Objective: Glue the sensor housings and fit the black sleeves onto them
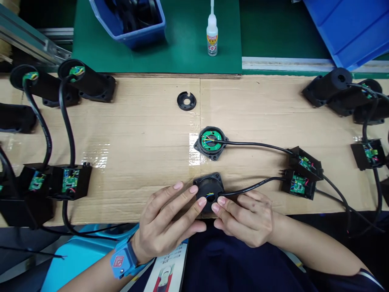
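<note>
A square black housing (216, 177) with a round black cover (209, 186) on it sits at the table's front edge. Thin coloured wires (209, 194) show in the cover's opening. My left hand (170, 219) has its fingers extended, their tips holding the left side of the housing and cover. With thumb and index finger, my right hand (246, 215) presses on the cover's right edge, beside the black cable (255, 186). This cable runs right to a small black box with a green circuit board (298, 184). Parts of the housing are hidden under my fingers.
Behind it lies another open housing with a green board (217, 136), cabled to a second box (304, 162). Farther back are a loose notched disc (186, 101), a glue bottle (212, 36) and a blue bin (136, 38). Cabled black assemblies (94, 83) stand on both sides.
</note>
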Action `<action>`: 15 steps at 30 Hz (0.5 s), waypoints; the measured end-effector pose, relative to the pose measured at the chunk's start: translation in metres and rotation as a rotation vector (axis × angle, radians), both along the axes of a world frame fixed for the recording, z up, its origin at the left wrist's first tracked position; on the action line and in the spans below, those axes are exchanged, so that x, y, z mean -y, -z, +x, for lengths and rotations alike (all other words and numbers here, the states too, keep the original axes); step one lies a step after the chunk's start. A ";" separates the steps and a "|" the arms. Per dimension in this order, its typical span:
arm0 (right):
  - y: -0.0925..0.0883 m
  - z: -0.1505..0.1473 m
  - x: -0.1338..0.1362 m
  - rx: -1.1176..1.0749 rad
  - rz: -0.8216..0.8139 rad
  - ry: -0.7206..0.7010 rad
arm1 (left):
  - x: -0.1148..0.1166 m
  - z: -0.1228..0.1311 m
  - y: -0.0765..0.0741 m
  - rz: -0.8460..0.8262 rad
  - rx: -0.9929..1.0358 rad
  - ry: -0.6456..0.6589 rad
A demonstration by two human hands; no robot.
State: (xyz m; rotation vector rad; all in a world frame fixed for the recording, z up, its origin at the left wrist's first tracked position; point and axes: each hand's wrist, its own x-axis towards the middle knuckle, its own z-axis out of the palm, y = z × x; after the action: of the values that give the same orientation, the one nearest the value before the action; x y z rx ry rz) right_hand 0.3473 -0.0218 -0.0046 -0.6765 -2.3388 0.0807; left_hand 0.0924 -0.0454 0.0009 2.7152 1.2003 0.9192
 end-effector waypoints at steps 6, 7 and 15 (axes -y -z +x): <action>0.002 0.002 0.000 0.013 -0.006 -0.023 | -0.005 -0.008 -0.001 -0.135 0.185 -0.113; 0.002 0.002 0.001 0.013 -0.005 -0.023 | -0.005 -0.008 0.000 -0.188 0.243 -0.145; 0.000 0.001 -0.001 -0.016 -0.022 -0.025 | -0.009 0.020 -0.006 -0.909 0.626 -0.164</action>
State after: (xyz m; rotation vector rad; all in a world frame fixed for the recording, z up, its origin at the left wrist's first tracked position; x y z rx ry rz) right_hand 0.3482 -0.0209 -0.0042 -0.6553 -2.3348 0.1233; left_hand 0.1122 -0.0364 0.0074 1.5013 1.2623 0.8410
